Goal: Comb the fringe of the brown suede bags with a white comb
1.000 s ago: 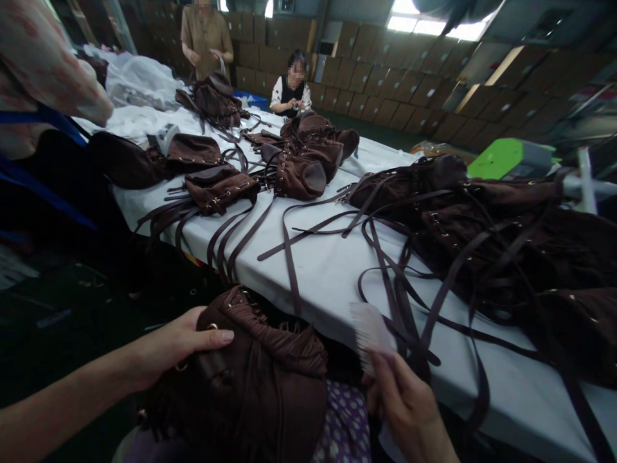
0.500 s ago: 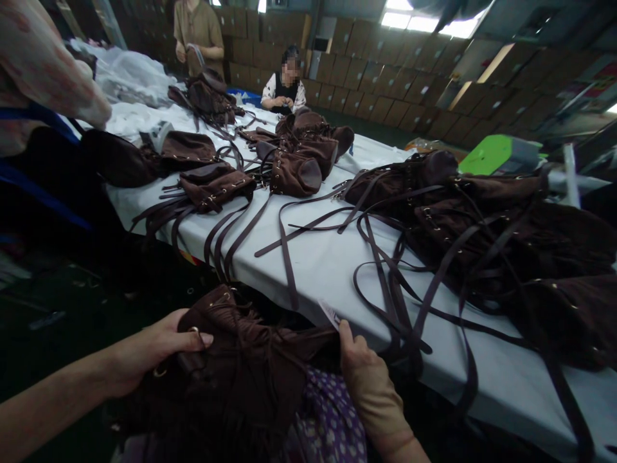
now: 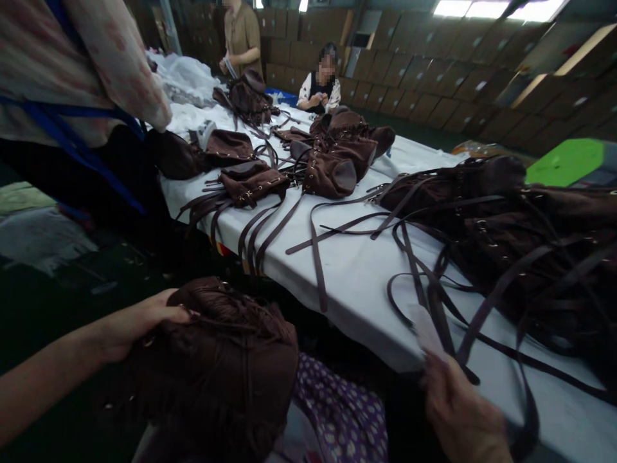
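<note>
A dark brown fringed suede bag (image 3: 226,360) lies on my lap, over purple dotted cloth (image 3: 337,418). My left hand (image 3: 139,321) rests on the bag's left upper edge with its fingers curled over it. My right hand (image 3: 457,411) is raised at the lower right by the table's near edge. It is closed on a small white comb (image 3: 427,331), which looks blurred.
A long table under a white cloth (image 3: 357,276) carries heaps of brown bags (image 3: 525,238) and loose straps (image 3: 313,251). One person stands close at the left (image 3: 72,83). Two others work at the far end (image 3: 321,83). Cardboard boxes line the back wall, and a green box (image 3: 569,161) sits at the right.
My right hand has swung from the bag's fringe out to the right, carrying the comb. My view has shifted, and my left hand has stayed on the bag.
</note>
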`<state>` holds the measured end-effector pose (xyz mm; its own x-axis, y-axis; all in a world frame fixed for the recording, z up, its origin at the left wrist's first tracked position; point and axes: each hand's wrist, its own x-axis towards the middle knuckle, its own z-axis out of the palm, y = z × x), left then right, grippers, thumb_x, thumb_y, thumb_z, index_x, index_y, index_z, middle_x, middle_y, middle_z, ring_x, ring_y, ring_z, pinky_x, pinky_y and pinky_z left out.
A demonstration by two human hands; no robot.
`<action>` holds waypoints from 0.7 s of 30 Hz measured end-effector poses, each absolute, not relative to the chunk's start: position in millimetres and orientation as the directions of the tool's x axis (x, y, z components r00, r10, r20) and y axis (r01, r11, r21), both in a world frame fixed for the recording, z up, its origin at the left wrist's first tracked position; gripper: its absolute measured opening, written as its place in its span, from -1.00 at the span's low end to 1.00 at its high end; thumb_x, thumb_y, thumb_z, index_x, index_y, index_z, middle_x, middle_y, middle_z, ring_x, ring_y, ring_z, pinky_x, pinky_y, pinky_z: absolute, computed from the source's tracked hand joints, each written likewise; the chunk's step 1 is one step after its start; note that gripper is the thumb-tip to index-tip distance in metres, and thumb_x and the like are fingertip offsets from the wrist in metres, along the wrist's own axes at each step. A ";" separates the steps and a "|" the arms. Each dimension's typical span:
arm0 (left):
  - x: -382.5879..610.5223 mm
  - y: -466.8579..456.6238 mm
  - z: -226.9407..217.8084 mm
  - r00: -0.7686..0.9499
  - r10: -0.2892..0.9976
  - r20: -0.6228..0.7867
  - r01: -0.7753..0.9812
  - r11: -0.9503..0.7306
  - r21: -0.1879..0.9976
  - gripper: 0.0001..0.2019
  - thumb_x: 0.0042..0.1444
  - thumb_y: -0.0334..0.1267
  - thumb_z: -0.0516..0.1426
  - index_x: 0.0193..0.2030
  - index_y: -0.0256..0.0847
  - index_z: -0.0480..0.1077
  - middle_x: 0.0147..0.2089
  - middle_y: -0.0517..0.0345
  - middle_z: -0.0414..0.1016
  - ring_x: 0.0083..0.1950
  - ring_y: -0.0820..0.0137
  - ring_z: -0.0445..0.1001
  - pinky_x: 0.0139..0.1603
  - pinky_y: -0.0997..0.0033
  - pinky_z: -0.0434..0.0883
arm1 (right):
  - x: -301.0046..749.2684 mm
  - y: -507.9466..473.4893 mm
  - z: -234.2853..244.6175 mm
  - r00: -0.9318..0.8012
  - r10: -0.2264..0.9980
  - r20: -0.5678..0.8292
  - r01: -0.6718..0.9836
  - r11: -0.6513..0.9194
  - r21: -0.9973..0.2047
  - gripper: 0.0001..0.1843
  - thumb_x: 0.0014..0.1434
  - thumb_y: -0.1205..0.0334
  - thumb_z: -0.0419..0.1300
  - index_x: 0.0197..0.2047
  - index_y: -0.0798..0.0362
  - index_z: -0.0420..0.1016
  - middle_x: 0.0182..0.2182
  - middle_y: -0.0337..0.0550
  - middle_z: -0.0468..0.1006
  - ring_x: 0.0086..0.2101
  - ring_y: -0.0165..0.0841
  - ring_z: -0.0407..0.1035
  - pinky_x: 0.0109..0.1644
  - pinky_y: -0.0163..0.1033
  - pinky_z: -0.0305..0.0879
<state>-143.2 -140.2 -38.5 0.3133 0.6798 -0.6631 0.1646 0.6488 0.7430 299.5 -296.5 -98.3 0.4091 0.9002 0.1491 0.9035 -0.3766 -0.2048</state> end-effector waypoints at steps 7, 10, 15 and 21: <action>-134.6 -148.8 -23.5 0.423 0.661 -0.620 0.190 0.604 0.774 -0.70 0.01 -0.27 0.26 -0.08 -0.23 0.45 -0.26 0.22 0.59 -0.19 0.27 0.55 -0.12 0.38 0.45 | 183.6 -294.6 -80.3 -0.127 0.945 0.301 0.887 0.244 -0.392 -0.60 0.32 0.28 -0.11 0.18 0.03 0.28 -0.34 -0.08 0.57 -0.40 -0.32 0.49 -0.35 -0.33 0.42; -134.2 -156.8 -24.2 0.417 0.646 -0.640 0.237 0.602 0.762 -0.63 -0.07 -0.22 0.31 -0.07 -0.16 0.46 -0.27 0.24 0.59 -0.19 0.26 0.55 -0.20 0.39 0.47 | 160.2 -287.3 -85.9 -0.370 0.922 0.114 0.921 0.381 -0.087 -0.42 0.14 0.51 -0.03 0.23 0.06 0.22 -0.34 -0.09 0.54 -0.49 -0.33 0.46 -0.46 -0.33 0.39; -135.9 -164.6 -17.4 0.379 0.636 -0.673 0.336 0.583 0.740 -0.54 -0.18 -0.15 0.38 -0.08 -0.13 0.47 -0.28 0.25 0.58 -0.16 0.24 0.55 -0.21 0.41 0.50 | 184.0 -267.4 -129.0 -0.063 0.991 -0.121 0.965 0.091 0.246 -0.44 0.09 0.64 0.02 0.14 0.09 0.33 -0.43 -0.16 0.49 -0.57 -0.36 0.46 -0.60 -0.39 0.27; -122.0 -161.4 -30.4 0.335 0.693 -0.639 0.365 0.530 0.766 -0.65 -0.11 -0.17 0.32 -0.14 -0.17 0.50 -0.26 0.25 0.61 -0.19 0.28 0.55 -0.25 0.46 0.48 | 229.2 -282.1 -164.3 -0.016 0.994 0.110 0.924 -0.027 0.382 -0.53 0.11 0.59 0.03 0.07 0.11 0.38 -0.52 -0.23 0.43 -0.64 -0.46 0.38 -0.63 -0.44 0.15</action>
<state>-122.0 -161.4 -30.4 0.3346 0.6928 -0.6388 0.3648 0.5298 0.7657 229.2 -282.1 -164.3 -0.0161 0.9938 0.1102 0.9236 -0.0275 0.3824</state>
